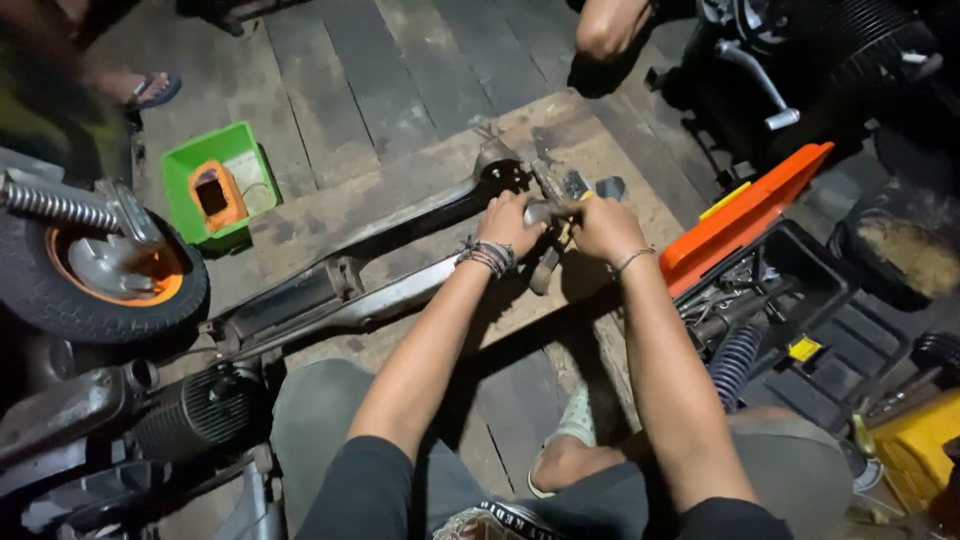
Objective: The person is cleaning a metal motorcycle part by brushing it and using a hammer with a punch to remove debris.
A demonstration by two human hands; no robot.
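Note:
A long grey metal swingarm (330, 295) lies across a wooden board (400, 195) on the floor. My left hand (510, 222), with cord bracelets on the wrist, grips a small metal part at the swingarm's far end. My right hand (603, 230), wearing a thin bracelet, closes on the same part from the right, and the two hands touch. A tool handle (545, 268) sticks out below them. What exactly sits between the fingers is hidden.
An orange-rimmed wheel (100, 275) with a spring stands at left, near a green box (215, 190). An open black-and-orange toolbox (760, 255) and a yellow container (925, 440) sit at right. An engine (190, 415) lies near my knee. Another person's knee (608, 25) and sandalled foot (150, 90) show at top.

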